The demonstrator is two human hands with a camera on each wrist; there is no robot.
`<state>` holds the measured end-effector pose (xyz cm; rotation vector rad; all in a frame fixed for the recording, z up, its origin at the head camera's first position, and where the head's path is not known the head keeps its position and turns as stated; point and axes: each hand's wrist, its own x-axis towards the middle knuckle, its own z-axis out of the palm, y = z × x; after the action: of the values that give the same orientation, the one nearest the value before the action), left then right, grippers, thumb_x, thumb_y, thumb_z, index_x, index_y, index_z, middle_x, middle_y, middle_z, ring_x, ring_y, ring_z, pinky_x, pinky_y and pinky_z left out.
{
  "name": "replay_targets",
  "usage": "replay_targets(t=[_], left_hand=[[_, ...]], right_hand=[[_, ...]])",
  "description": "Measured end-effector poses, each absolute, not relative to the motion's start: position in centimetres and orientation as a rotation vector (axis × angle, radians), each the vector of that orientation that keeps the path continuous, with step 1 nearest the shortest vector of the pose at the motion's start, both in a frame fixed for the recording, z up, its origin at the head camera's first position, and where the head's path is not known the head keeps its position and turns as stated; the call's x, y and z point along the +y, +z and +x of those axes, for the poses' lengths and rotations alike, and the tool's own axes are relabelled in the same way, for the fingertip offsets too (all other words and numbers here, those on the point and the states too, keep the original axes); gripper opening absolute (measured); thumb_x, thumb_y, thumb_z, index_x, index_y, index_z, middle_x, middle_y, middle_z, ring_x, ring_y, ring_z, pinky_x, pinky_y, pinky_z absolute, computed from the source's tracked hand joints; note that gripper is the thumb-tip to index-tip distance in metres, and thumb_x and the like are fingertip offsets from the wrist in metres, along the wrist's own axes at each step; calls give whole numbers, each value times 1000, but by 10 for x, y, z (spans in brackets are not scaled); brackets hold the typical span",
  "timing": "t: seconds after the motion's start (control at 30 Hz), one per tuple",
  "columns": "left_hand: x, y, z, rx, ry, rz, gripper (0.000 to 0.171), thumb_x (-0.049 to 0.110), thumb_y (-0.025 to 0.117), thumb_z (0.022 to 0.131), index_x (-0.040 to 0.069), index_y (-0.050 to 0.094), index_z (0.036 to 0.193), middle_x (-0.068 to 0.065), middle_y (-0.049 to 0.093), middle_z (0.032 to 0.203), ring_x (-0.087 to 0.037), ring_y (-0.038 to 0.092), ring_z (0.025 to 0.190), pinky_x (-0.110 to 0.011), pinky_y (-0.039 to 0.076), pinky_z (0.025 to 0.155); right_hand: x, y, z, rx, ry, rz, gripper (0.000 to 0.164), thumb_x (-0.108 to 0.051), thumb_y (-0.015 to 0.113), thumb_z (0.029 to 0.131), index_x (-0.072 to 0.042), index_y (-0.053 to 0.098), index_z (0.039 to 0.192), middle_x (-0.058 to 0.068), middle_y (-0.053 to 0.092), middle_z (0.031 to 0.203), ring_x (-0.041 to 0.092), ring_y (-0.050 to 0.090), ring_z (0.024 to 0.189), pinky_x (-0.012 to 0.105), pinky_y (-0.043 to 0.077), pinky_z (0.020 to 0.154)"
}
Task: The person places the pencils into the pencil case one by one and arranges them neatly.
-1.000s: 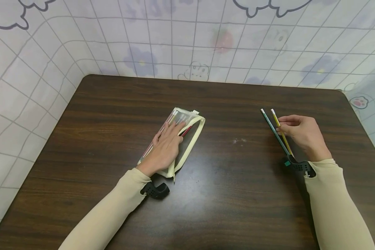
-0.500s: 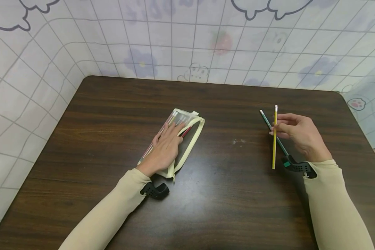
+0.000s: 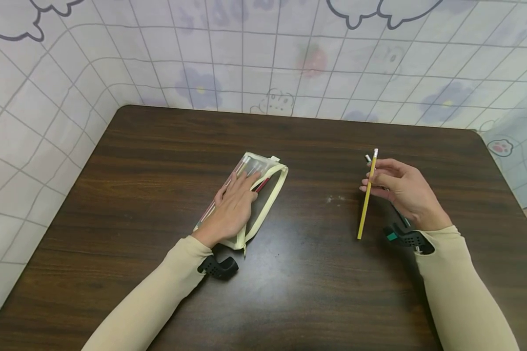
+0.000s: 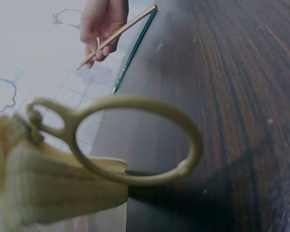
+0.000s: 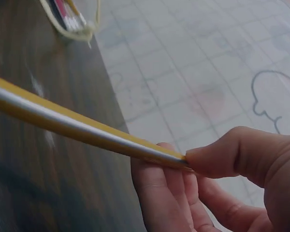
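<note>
My left hand [image 3: 234, 207] lies with straight fingers on a clear pencil case [image 3: 267, 209] with cream trim, left of the table's middle. Through its plastic show several pencils, one of them red. In the left wrist view, the case's cream zipper ring [image 4: 197, 142] looms large in front. At the right, my right hand [image 3: 401, 192] pinches a yellow pencil [image 3: 367, 201] between thumb and fingers, its white eraser end pointing away from me. The right wrist view shows this pencil [image 5: 87, 129] close up. Beneath that hand a dark green pencil [image 4: 135, 52] lies on the table, partly hidden in the head view.
A dark wood-grain table [image 3: 158, 141] fills the lower view. Its far edge meets a white grid-patterned wall covering [image 3: 246, 63], which continues down both sides. Black wrist bands [image 3: 219, 268] sit at both cuffs.
My right hand has picked the yellow pencil up from beside the green one, swung its near end leftward and moved slightly left with it. My left hand and the pencil case have stayed put.
</note>
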<state>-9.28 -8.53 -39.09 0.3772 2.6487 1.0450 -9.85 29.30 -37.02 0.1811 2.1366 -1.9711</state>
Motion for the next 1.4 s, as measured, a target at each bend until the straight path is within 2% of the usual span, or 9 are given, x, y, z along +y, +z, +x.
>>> replay_targets(t=[0.33,0.5,0.7,0.97,1.4], left_hand=[[-85,-390,-94,2652,1022,375,58,28,28,106,24,31,164,-2,22,175,-30,3,166,-58,8,127],[-88,-391,-94,2647,1025,371,58,28,29,106,24,32,164,-1,22,175,-29,2,166,-58,7,127],[-91,-390,-94,2635,1056,370,58,28,28,107,25,30,164,0,22,175,-30,1,166,-59,7,127],[-89,-388,-95,2645,1067,381,58,27,27,107,24,31,164,1,24,174,-29,4,165,-60,9,127],[-88,-393,-96,2658,1066,380,58,28,26,107,25,30,164,2,24,174,-30,3,165,-60,11,127]], right_hand=[[269,-375,-96,1809,-2236,173,22,1,63,99,-1,58,120,6,64,104,20,78,102,31,62,91],[253,-378,-96,1651,-2326,186,19,5,61,99,-2,61,116,8,65,102,22,78,101,32,62,92],[230,-379,-97,1600,-2323,247,20,5,60,98,0,57,118,7,68,99,22,79,99,33,62,92],[201,-380,-100,1618,-2314,341,30,1,57,101,1,44,128,7,61,111,17,77,104,30,62,90],[151,-390,-106,1662,-2313,381,23,-1,53,102,-1,47,125,10,57,115,19,74,111,32,61,92]])
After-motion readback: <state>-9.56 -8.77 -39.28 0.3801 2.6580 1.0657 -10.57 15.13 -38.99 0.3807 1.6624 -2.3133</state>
